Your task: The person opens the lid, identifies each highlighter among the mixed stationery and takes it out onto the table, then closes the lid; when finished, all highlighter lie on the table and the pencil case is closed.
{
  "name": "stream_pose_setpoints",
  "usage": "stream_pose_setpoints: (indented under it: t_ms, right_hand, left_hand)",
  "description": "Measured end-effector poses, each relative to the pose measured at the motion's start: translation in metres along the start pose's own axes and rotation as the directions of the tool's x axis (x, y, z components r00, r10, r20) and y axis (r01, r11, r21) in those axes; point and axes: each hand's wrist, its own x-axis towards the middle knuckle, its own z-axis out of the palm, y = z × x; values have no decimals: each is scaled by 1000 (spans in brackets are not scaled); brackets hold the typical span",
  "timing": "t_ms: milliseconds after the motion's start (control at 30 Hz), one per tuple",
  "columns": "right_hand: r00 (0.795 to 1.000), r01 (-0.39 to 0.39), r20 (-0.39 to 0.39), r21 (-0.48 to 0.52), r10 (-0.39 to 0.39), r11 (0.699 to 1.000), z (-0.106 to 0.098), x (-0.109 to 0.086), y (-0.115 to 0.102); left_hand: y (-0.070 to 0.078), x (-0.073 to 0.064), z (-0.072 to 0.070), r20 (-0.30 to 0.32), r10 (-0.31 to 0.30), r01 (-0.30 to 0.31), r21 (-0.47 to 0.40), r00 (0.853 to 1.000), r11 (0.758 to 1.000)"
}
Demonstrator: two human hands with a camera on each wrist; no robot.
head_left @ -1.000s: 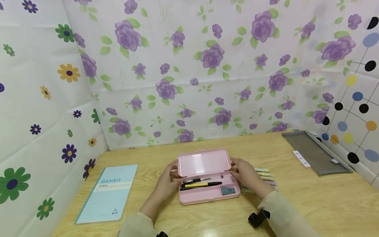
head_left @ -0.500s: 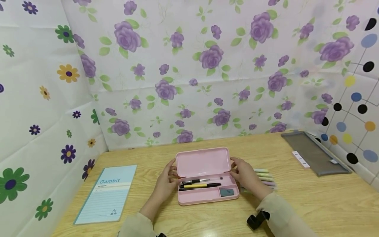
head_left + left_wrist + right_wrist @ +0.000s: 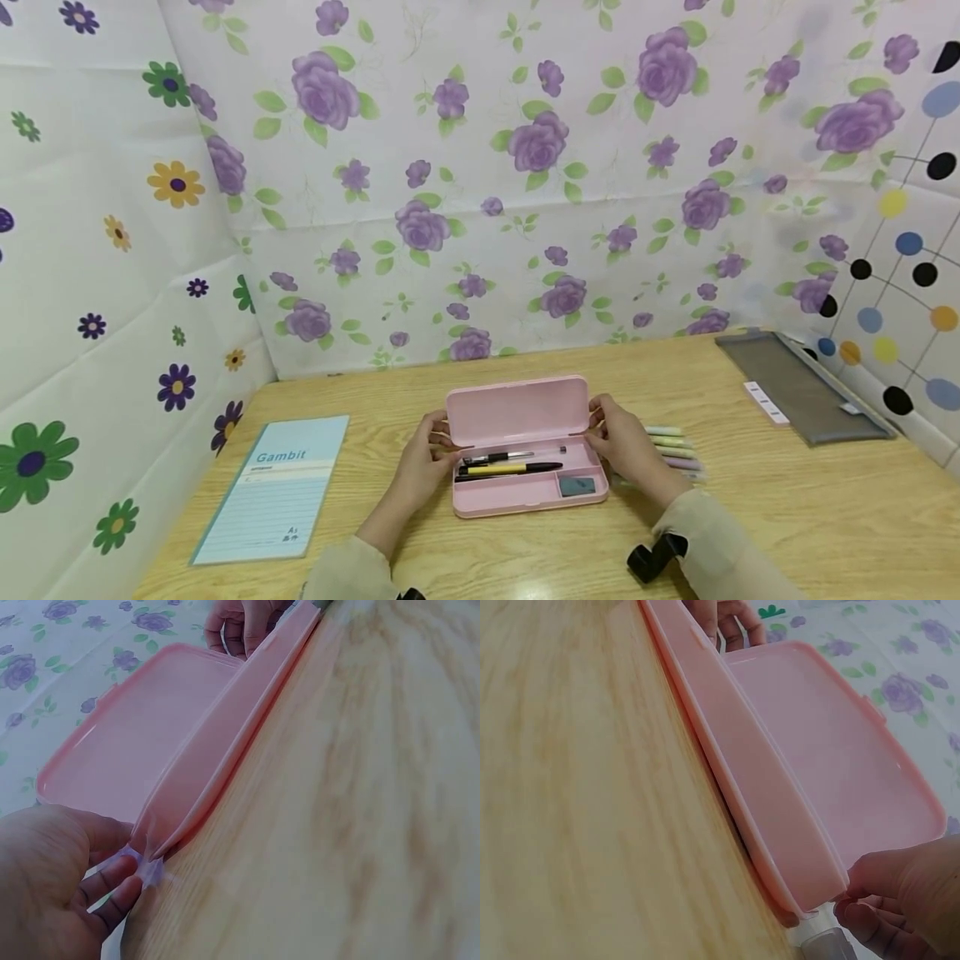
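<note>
A pink pencil case (image 3: 487, 497) lies with its lid (image 3: 517, 411) raised, hinged along the far side. Its tray contains a yellow-and-black pen (image 3: 510, 469), a black-and-clear pen (image 3: 495, 457) and a dark grey-blue eraser (image 3: 577, 486) in the small front-right compartment. My left hand (image 3: 422, 460) grips the left end, thumb at the base's corner in the left wrist view. At the right end, my right hand (image 3: 624, 440) holds the case with thumb and fingers; the right wrist view shows that thumb (image 3: 877, 871) against the corner. Both hands have their fingers near the hinge.
A light blue notebook (image 3: 273, 492) lies at the left. Several pastel markers (image 3: 675, 452) sit partly behind my right hand and forearm. At the far right is a grey mesh pouch (image 3: 810, 396) with a small white strip (image 3: 766, 402) beside it. Patterned sheets hang behind the table.
The lid has tipped up more steeply, and the bright glare on its inside has gone. Both hands keep their hold at the case's ends, almost unmoved.
</note>
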Motion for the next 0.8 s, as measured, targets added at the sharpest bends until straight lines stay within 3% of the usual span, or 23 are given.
stream_pose_setpoints:
  t_ms: [433, 800]
  right_hand:
    - [999, -23, 36, -13, 24, 1000, -3, -1, -6]
    - [988, 109, 119, -93, -98, 990, -24, -2, -13]
  left_hand:
    - [3, -2, 0, -28, 0, 0, 21, 1000, 1000]
    - [-2, -2, 0, -22, 40, -39, 36, 999, 999]
